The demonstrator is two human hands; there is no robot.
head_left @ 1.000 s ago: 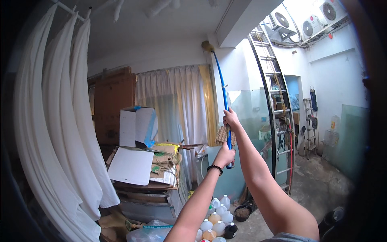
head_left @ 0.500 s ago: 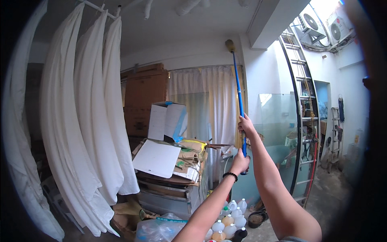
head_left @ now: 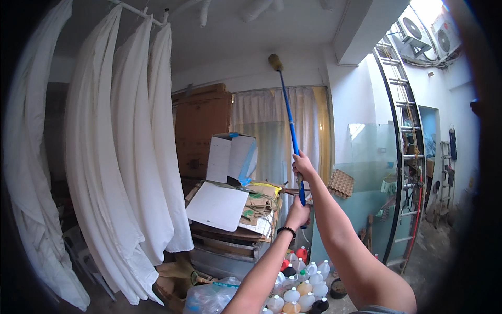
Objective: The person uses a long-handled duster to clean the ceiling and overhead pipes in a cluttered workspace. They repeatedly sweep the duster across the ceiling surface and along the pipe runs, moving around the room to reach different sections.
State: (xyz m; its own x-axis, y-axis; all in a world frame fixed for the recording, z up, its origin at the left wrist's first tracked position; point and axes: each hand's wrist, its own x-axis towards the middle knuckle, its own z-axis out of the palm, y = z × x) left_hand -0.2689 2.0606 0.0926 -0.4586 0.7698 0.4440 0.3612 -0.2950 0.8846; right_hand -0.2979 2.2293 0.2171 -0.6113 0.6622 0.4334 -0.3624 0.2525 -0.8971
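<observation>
A long blue pole [head_left: 291, 120] rises diagonally, with a yellowish-brown duster head [head_left: 275, 63] against the upper wall above the curtain [head_left: 261, 104]. My right hand [head_left: 303, 166] is wrapped round the pole's middle. Lower down, my left hand [head_left: 299, 213], with a dark bead bracelet at the wrist, grips the pole near its bottom end. A cardboard egg tray [head_left: 340, 183] sits behind my right forearm, beside the glass panes [head_left: 368, 138].
White cloths [head_left: 94, 157] hang at left. A cardboard pile with a white board [head_left: 217, 206] stands ahead; several plastic jugs [head_left: 306, 298] sit on the floor below. A tall ladder [head_left: 397, 104] leans at right; air-conditioner units [head_left: 413, 31] are mounted high behind it.
The duster head has shifted left along the upper wall, and both hands have moved left with the pole. The view has turned leftward compared with a second ago, bringing more hanging cloth in.
</observation>
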